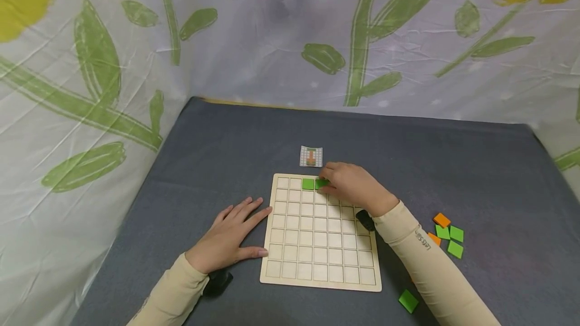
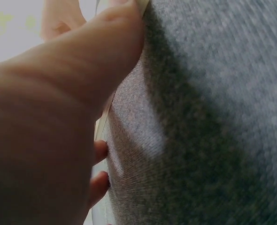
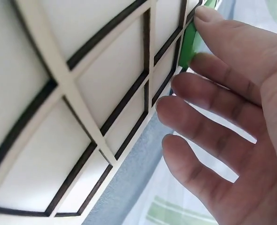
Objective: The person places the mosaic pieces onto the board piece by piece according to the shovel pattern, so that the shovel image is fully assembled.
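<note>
A pale wooden grid board point(image 1: 320, 239) lies flat on the dark cloth. One green square tile point(image 1: 308, 184) sits in its top row. In the cell just right of it is a second green tile point(image 1: 319, 183), pinched between the thumb and index finger of my right hand point(image 1: 353, 185). The right wrist view shows this green tile point(image 3: 188, 44) at the thumb tip, partly covered by the fingers. My left hand point(image 1: 228, 240) rests on the cloth with spread fingers, its thumb and index fingertips touching the board's left edge.
A small card point(image 1: 310, 156) with a coloured grid picture lies beyond the board. To the right are loose green tiles point(image 1: 456, 233) and orange tiles point(image 1: 441, 220), some partly hidden by the right sleeve point(image 1: 426, 250). Another green tile point(image 1: 408, 301) lies near the front.
</note>
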`<action>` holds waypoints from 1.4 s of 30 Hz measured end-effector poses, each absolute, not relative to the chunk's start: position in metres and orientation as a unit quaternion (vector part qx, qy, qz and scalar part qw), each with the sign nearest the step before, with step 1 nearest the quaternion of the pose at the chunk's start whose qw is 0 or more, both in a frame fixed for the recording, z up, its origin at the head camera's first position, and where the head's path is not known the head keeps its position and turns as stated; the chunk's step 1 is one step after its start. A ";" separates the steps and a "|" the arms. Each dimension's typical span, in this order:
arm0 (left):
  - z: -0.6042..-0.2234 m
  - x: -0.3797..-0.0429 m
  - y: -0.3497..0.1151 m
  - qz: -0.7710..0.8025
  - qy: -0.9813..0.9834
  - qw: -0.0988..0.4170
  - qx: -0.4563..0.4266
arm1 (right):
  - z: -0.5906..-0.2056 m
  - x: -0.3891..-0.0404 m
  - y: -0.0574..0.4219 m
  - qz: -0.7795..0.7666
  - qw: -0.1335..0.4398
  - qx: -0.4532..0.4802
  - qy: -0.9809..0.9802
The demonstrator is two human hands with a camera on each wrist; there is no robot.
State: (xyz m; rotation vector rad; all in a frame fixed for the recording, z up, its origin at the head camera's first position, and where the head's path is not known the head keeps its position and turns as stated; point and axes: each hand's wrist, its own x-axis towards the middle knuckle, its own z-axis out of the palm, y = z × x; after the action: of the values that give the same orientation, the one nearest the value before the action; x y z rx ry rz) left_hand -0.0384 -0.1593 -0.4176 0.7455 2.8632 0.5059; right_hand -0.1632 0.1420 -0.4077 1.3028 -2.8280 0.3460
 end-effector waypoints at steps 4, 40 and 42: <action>-0.417 -0.038 -0.159 0.170 0.951 0.068 0.249 | -0.407 -0.163 0.142 0.108 0.010 0.419 -0.902; -0.416 -0.039 -0.157 0.173 0.950 0.079 0.247 | -0.392 -0.146 0.217 0.095 0.034 0.379 -0.920; -0.416 -0.038 -0.158 0.173 0.950 0.081 0.246 | -0.393 -0.140 0.231 0.088 0.030 0.366 -0.926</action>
State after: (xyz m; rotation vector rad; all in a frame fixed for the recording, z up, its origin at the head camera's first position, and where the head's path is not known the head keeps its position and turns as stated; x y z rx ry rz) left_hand -0.0383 -0.1580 -0.4157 0.7348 2.8411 0.5186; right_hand -0.1402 0.2313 -0.3931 1.1284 -2.8543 0.2727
